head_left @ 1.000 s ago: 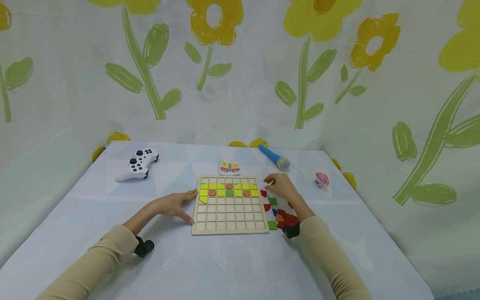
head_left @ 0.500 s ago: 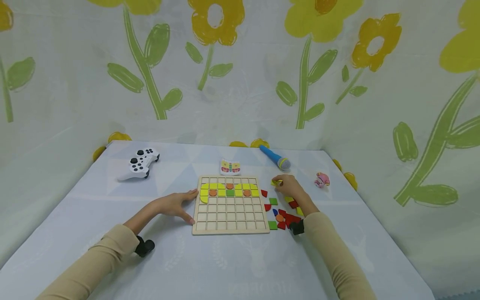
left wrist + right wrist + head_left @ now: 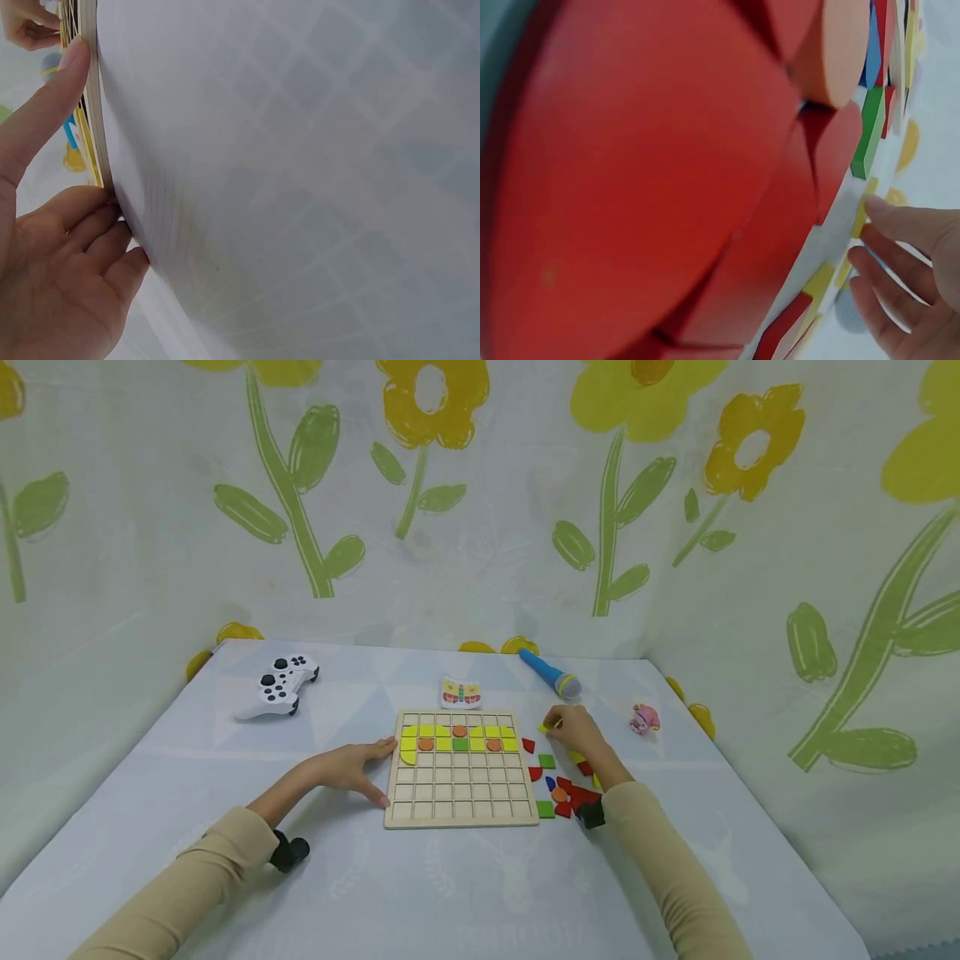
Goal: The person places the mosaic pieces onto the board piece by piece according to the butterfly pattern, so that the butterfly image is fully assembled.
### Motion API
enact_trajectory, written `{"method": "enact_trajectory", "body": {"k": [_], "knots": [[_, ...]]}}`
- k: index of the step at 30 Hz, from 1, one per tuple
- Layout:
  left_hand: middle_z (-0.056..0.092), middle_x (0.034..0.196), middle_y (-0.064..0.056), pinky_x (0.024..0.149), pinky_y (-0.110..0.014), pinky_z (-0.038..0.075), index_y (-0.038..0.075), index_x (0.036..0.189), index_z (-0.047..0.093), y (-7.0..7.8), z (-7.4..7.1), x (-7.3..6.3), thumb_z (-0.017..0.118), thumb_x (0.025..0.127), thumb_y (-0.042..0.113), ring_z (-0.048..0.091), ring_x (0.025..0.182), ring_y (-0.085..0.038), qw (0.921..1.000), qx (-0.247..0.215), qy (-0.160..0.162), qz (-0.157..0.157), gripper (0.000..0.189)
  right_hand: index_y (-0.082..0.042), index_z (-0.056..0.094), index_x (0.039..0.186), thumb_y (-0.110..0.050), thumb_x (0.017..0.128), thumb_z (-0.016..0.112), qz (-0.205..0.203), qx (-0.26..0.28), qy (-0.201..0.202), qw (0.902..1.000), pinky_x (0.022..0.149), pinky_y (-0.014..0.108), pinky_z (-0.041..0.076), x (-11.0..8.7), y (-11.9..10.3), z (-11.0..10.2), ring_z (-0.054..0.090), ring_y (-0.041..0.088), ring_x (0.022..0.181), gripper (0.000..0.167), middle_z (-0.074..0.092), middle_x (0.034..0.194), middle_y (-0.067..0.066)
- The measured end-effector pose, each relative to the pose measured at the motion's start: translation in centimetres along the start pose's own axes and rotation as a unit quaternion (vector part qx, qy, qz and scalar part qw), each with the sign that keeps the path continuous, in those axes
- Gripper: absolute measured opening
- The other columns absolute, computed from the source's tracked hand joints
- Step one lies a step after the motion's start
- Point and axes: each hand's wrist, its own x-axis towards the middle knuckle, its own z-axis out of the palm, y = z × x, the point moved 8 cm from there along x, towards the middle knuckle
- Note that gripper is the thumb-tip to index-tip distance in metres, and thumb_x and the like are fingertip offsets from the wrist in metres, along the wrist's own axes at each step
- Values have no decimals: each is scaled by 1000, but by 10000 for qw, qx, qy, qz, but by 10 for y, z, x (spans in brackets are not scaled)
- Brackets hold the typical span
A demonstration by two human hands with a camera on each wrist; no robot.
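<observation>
A wooden grid board (image 3: 462, 821) lies flat, its upper rows partly filled with yellow tiles, several round orange tiles and a green square (image 3: 461, 744). My left hand (image 3: 347, 771) touches its left edge with fingertips and thumb, fingers fairly straight; the left wrist view shows them against the board's side (image 3: 93, 112). Beyond the board's upper right corner, my right hand (image 3: 577, 732) pinches a yellow tile (image 3: 543, 727) between thumb and fingers. In the right wrist view that yellow tile (image 3: 864, 214) is at the thumb tip; its full shape is hidden.
Loose red tiles (image 3: 582, 796), green squares (image 3: 547, 762) and other pieces lie right of the board. Behind it stands a butterfly pattern card (image 3: 461, 693). A white game controller (image 3: 283, 686), a blue toy microphone (image 3: 550, 674) and a pink figurine (image 3: 644, 719) are farther out.
My right hand has shifted right, away from the board's upper right corner, and a yellow tile now shows at its fingertips. My left hand stays at the board's edge.
</observation>
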Motion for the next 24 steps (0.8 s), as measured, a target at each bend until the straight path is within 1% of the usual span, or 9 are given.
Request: {"method": "enact_trajectory", "body": {"k": [4,8,12,16,20,24], "knots": [[16,156,-23,113,-57,17,-2,151,22,1,-1,0,83,74,37,15,142,-43,10000,-50,-3,35,106,0,67,107,-2,88,67,-88,98,36,9999,89,39,51,1,-5,-1,59,28,95,19,66,102,14],[16,156,-23,113,-57,17,-2,151,22,2,-1,-1,83,74,36,14,142,-44,10000,-70,-15,13,105,3,67,108,3,84,70,-213,63,39,9997,85,38,52,2,-8,-1,60,28,92,25,66,98,15],[16,156,-23,113,-57,17,-3,150,22,2,-1,-1,83,74,36,14,142,-43,10000,-76,-21,-26,105,2,68,108,2,82,72,-263,27,-62,9996,83,37,52,2,-7,1,58,27,89,26,64,95,12],[16,156,-23,113,-57,17,-3,150,22,1,0,0,83,74,36,14,142,-43,10000,-73,-25,-42,105,-2,68,103,0,83,73,-327,174,-75,9993,81,36,52,0,-6,2,57,25,87,20,64,92,10],[16,157,-23,113,-57,17,-2,150,22,1,1,0,83,74,36,14,143,-43,9999,-75,-37,-55,105,-4,70,95,-1,84,71,-629,239,185,9976,79,36,53,-5,-11,-2,59,23,83,11,66,88,7],[16,157,-23,113,-57,17,-2,151,22,2,0,-1,83,74,36,14,143,-43,9999,-83,-31,-66,106,-4,73,94,0,86,69,-1114,297,480,9922,76,36,54,-11,-25,-8,61,21,81,10,68,86,6]]}}
